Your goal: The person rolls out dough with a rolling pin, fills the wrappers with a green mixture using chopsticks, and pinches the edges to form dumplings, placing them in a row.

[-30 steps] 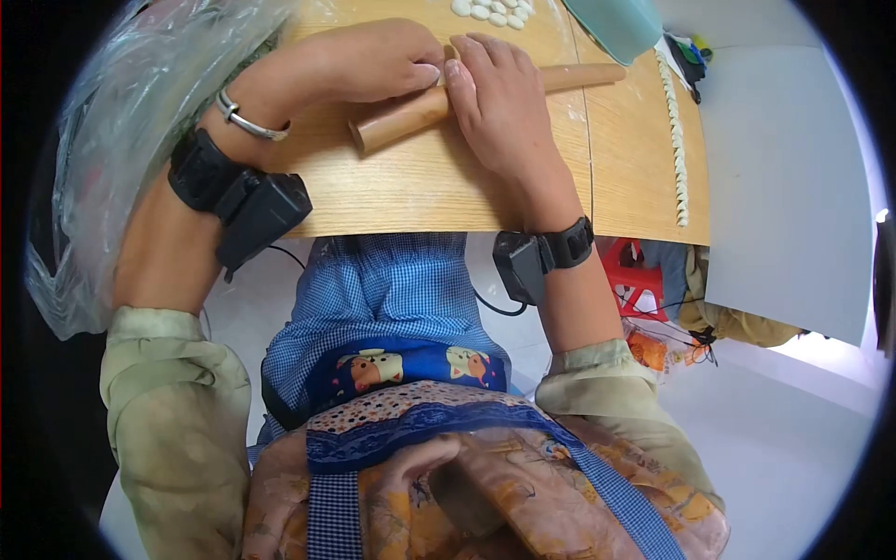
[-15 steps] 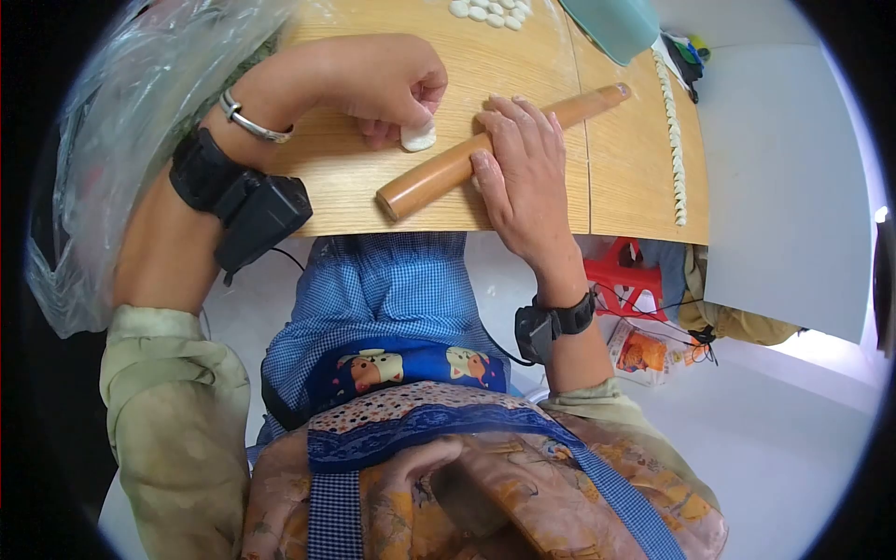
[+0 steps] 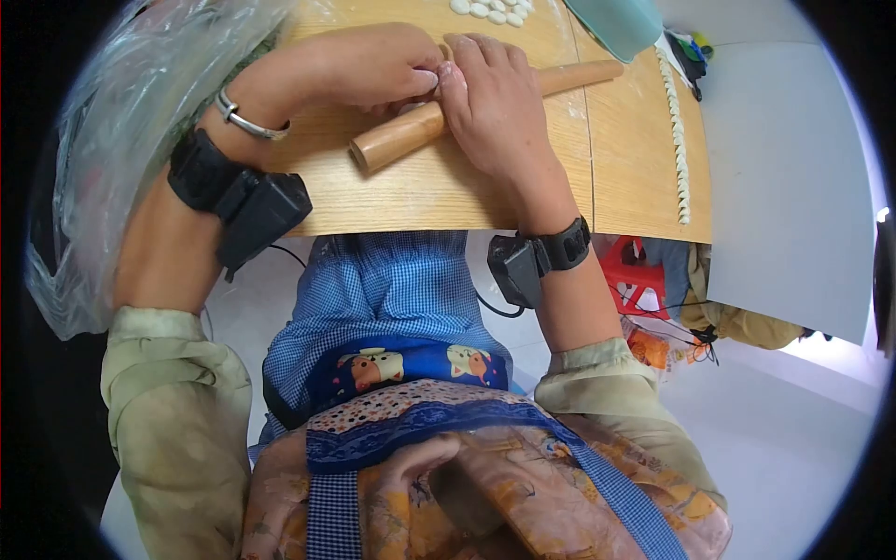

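My right hand (image 3: 499,107) lies over a wooden rolling pin (image 3: 397,140), its palm on the middle of the pin and its fingers wrapped over the far side. The pin slants across the table from near left to far right. Close against the pin's far side, my left hand (image 3: 397,70) is closed, with finger and thumb pinched at the edge of a small white dough round. Most of that dough is hidden behind the pin and my hands. The fingertips of both hands nearly meet.
Several small white dough pieces (image 3: 493,11) lie at the table's far edge. A long row of dough pieces (image 3: 679,140) runs along the right side of the wooden table (image 3: 317,201). A teal container (image 3: 616,23) stands far right; clear plastic sheeting (image 3: 121,140) hangs at left.
My right hand and the rolling pin have moved away from me and a little left, up to my left hand. The dough round, plainly visible before, is now mostly covered.
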Demonstrator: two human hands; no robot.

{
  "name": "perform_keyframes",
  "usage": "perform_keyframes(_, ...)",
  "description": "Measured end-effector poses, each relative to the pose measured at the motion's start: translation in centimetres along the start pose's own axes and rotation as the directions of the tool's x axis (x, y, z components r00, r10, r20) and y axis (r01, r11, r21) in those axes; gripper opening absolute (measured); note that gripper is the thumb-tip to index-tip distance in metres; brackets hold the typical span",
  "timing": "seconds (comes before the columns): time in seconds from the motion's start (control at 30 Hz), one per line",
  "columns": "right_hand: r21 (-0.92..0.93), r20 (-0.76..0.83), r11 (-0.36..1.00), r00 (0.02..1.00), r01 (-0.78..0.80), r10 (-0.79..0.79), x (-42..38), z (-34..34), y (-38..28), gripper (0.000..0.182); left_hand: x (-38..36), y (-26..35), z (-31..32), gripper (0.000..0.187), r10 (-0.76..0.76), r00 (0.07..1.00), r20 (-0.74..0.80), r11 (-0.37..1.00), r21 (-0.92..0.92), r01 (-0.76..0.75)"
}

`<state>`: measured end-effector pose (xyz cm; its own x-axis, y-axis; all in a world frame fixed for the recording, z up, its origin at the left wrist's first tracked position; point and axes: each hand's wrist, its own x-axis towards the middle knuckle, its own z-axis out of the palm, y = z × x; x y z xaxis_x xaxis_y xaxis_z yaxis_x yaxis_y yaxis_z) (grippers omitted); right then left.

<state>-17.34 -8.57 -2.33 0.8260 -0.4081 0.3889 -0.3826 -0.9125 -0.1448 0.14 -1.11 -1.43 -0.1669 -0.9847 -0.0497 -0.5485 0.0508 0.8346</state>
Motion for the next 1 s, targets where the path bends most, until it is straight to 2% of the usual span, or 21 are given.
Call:
perform_keyframes(0.07, 0.006, -0.052, 1.000, 0.998, 0.026, -0.025, -0.5, 0.2, 0.1, 0.036, 0.0, -0.1, -0.2, 0.025, -0.012, 1.000, 0.015, 1.000, -0.016, 0.012)
perform_keyframes(0.13, 0.008, -0.104, 0.999, 0.993, 0.053, -0.052, -1.5, 0.2, 0.5, 0.037, 0.2, -0.7, -0.2, 0.019, 0.176, 0.984, 0.025, 0.970, 0.164, -0.177)
perform_keyframes(0.17, 0.020, -0.075, 0.999, 0.996, 0.047, -0.045, -2.4, -0.3, 0.5, 0.038, 0.2, -0.6, -0.2, 0.019, 0.176, 0.984, 0.023, 0.970, 0.163, -0.178)
perform_keyframes(0.23, 0.030, -0.046, 0.999, 0.998, 0.040, -0.038, -4.1, -1.1, 0.4, 0.040, 0.0, 0.1, -0.3, 0.015, 0.153, 0.984, 0.090, 0.963, 0.212, -0.169)
perform_keyframes(0.47, -0.023, 0.030, 0.999, 0.999, -0.040, 0.040, -7.3, -2.5, -0.2, 0.044, -0.4, 0.4, -0.1, 0.014, 0.065, 0.997, 0.053, 0.988, 0.138, -0.071)
perform_keyframes(0.53, -0.026, 0.029, 0.999, 0.999, -0.045, 0.045, -7.0, -2.5, -0.3, 0.044, -0.8, 1.2, -0.4, 0.014, -0.086, 0.988, 0.127, 0.996, -0.009, 0.088)
perform_keyframes(0.67, 0.007, -0.037, 1.000, 0.999, 0.023, -0.022, -5.0, -1.3, 0.3, 0.039, -0.6, 1.2, -0.4, 0.017, -0.090, 0.987, 0.132, 0.995, -0.033, 0.095)
perform_keyframes(0.8, 0.010, -0.073, 0.998, 0.996, 0.058, -0.057, -2.5, -0.3, 0.4, 0.034, -0.5, 1.1, -0.4, 0.020, -0.075, 0.991, 0.115, 0.997, 0.034, 0.071)
perform_keyframes(0.93, 0.047, -0.022, 0.999, 0.999, 0.027, -0.026, -0.6, -0.1, 0.4, 0.035, -0.1, 0.4, -0.2, 0.021, -0.006, 0.998, 0.064, 1.000, 0.021, 0.005)
perform_keyframes(1.0, 0.034, -0.011, 0.999, 1.000, 0.027, -0.026, -0.2, 0.3, 0.5, 0.035, -0.1, 0.4, -0.3, 0.020, -0.019, 0.998, 0.057, 1.000, 0.022, 0.017)
